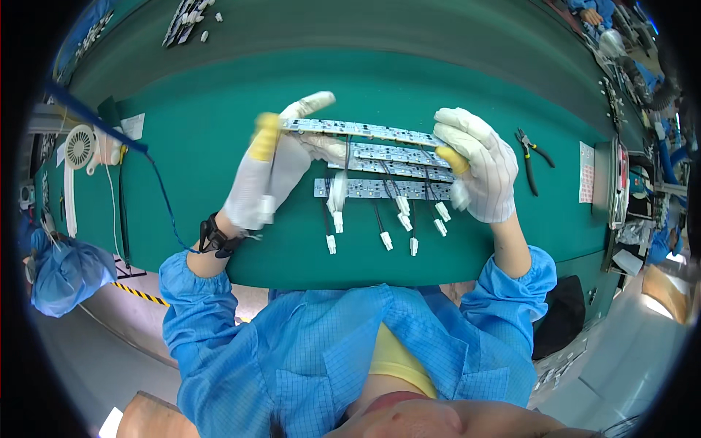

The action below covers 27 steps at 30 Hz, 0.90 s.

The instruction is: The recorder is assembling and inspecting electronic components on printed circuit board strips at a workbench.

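Observation:
Both my hands wear white gloves with yellow on some fingers. Between them runs a long, narrow LED circuit board strip, its left end in my left hand and its right end in my right hand. Just below it, more strips lie in a loose stack, with one strip flat on the green mat nearest me. Dark wires with white plug connectors hang from the strips toward me. One connector by my left wrist is smeared by motion. My glove fingers hide the held strip's ends.
Pliers with dark handles lie to the right on the green mat. At left stand a small white fan and a blue wrist-strap cord. More boards with connectors sit at the far left. A metal-sided box stands at the right edge.

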Each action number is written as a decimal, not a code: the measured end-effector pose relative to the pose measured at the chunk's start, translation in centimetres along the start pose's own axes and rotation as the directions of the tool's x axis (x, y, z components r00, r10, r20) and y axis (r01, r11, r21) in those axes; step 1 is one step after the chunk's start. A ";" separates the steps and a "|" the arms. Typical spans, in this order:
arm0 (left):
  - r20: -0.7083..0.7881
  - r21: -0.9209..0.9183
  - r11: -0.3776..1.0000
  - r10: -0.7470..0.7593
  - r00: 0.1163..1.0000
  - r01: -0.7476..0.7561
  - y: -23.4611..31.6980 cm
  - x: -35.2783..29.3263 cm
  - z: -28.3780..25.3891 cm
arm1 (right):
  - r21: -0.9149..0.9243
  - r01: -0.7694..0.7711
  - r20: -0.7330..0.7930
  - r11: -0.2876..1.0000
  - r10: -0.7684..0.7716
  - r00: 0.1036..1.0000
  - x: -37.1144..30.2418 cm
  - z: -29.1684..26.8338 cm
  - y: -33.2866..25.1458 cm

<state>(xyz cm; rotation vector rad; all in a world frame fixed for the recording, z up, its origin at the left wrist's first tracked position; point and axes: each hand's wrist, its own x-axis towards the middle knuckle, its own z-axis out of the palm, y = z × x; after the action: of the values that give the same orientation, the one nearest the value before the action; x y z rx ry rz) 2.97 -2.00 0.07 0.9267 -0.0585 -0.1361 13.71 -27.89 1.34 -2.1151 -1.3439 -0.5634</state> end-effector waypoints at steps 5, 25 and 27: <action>-0.159 0.466 0.884 0.126 0.979 -0.038 0.1 -0.8 0.1 | 0.618 -0.382 0.135 0.687 0.386 0.913 0.7 0.4 -0.7; -0.147 0.749 0.662 0.214 0.966 -0.033 1.5 -2.1 0.2 | 0.824 -0.506 0.250 0.254 0.638 0.729 -0.9 -1.4 0.6; -0.092 0.801 0.589 0.298 0.950 -0.107 1.4 -2.1 0.1 | 0.809 -0.529 0.250 0.254 0.667 0.702 -0.9 -1.4 0.4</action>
<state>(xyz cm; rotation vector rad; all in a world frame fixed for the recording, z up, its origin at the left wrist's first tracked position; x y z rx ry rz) 1.04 -0.99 1.24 1.8284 -0.0176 0.2434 13.64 -29.55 1.76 -1.4671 -0.3913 0.2758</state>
